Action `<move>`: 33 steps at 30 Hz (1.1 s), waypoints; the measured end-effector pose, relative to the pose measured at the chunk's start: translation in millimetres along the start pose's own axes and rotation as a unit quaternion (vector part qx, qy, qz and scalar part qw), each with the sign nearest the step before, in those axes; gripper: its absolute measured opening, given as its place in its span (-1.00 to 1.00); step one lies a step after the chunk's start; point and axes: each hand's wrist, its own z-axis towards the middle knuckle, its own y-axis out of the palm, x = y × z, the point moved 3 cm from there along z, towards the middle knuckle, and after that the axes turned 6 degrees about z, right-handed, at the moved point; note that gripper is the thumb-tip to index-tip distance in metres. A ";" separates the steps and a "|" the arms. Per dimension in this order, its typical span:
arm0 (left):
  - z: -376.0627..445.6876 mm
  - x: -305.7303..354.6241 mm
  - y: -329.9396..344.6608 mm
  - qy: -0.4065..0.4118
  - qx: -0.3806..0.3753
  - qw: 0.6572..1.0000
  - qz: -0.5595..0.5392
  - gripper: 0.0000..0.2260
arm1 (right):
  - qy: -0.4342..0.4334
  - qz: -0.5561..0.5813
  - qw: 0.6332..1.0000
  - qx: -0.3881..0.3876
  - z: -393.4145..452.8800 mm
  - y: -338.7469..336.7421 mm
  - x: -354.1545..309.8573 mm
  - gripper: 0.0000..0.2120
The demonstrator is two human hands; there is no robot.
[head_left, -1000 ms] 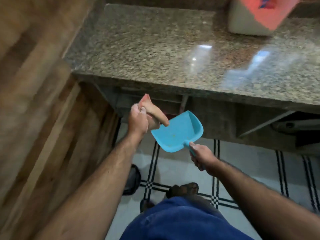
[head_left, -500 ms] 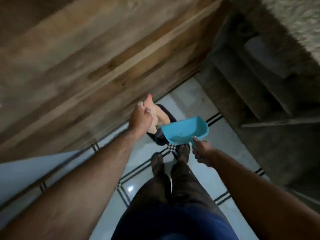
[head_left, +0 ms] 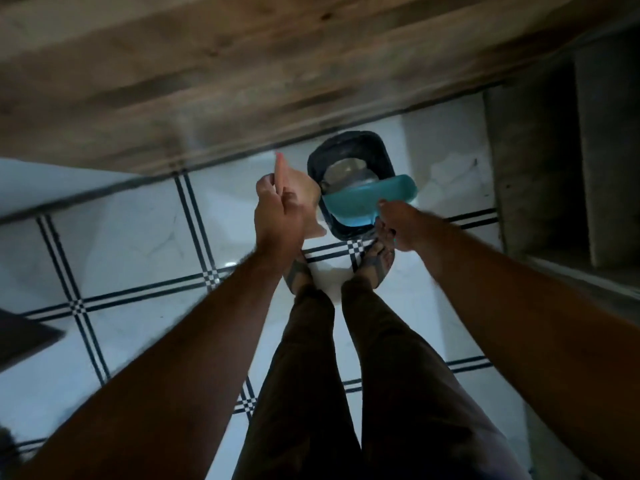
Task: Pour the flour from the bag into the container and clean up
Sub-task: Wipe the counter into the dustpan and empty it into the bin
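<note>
My right hand [head_left: 398, 225] grips the handle of a blue dustpan [head_left: 363, 200], which hangs over a black bin [head_left: 349, 147] on the floor. A clear liner or lid shows inside the bin. My left hand [head_left: 277, 209] holds a pale pink hand brush [head_left: 304, 195] just left of the dustpan, its handle tip pointing up. The flour bag and the container are out of view.
A wooden cabinet front [head_left: 242, 74] runs across the top. A dark concrete shelf frame [head_left: 554, 168] stands at the right. White floor tiles with black lines [head_left: 138, 237] lie below; my legs and sandalled feet [head_left: 374, 265] stand just before the bin.
The view swung down from the granite counter to the floor. Both hands carried the dustpan and brush down and over the black bin, which now sits under the dustpan.
</note>
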 end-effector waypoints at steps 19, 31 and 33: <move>35.1 -13.0 0.6 -0.025 0.008 0.999 -0.028 -0.58 | -0.137 -0.069 0.986 0.062 35.3 8.6 32.7 -0.57; 86.8 -50.5 54.1 0.016 -0.070 0.995 0.063 -0.55 | -0.166 -0.145 0.973 0.065 157.1 -27.7 138.3 -0.44; 95.8 -51.8 66.3 0.023 -0.076 0.994 0.070 -0.55 | -0.159 -0.148 0.974 0.057 163.6 -22.7 134.3 -0.57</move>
